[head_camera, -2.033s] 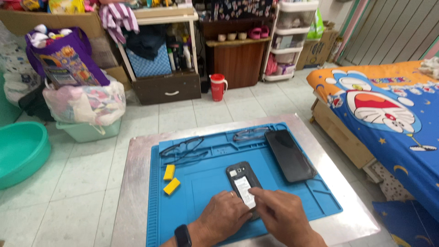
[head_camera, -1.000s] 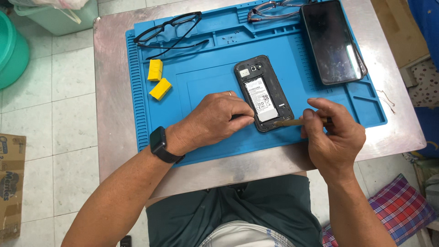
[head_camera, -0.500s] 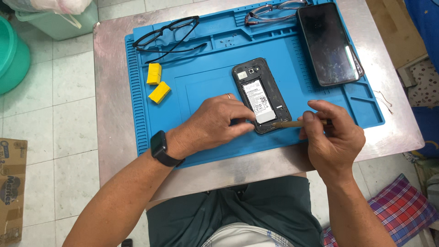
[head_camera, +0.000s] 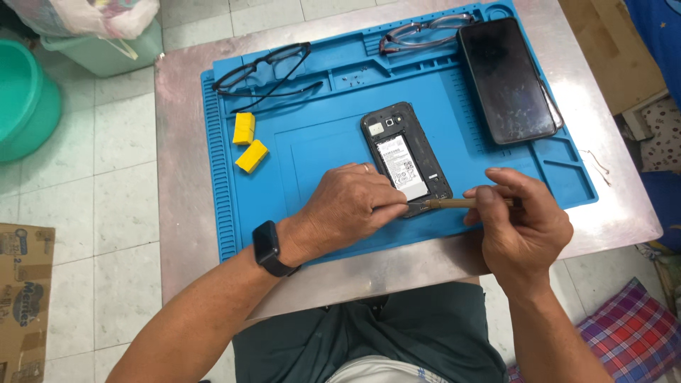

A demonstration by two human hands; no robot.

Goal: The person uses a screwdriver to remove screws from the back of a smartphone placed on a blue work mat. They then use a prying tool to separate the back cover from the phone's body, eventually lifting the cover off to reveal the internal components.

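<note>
An opened black phone [head_camera: 403,152] lies back-up on a blue work mat [head_camera: 319,149], its white-labelled battery exposed. My left hand [head_camera: 351,209] presses on the phone's lower end, fingers curled over its bottom edge. My right hand [head_camera: 521,227] grips a thin brown tool [head_camera: 457,203] held level, its tip at the phone's lower right corner next to my left fingertips.
The mat lies on a metal table [head_camera: 181,234]. On the mat are two yellow blocks [head_camera: 248,145], two pairs of glasses [head_camera: 262,67], and a second black phone [head_camera: 506,78] screen-up at the right. A green basin [head_camera: 25,106] sits on the tiled floor at left.
The camera tilted down from the room to the table, then drew slightly closer. My right hand took up the tool and holds it at the phone's bottom corner.
</note>
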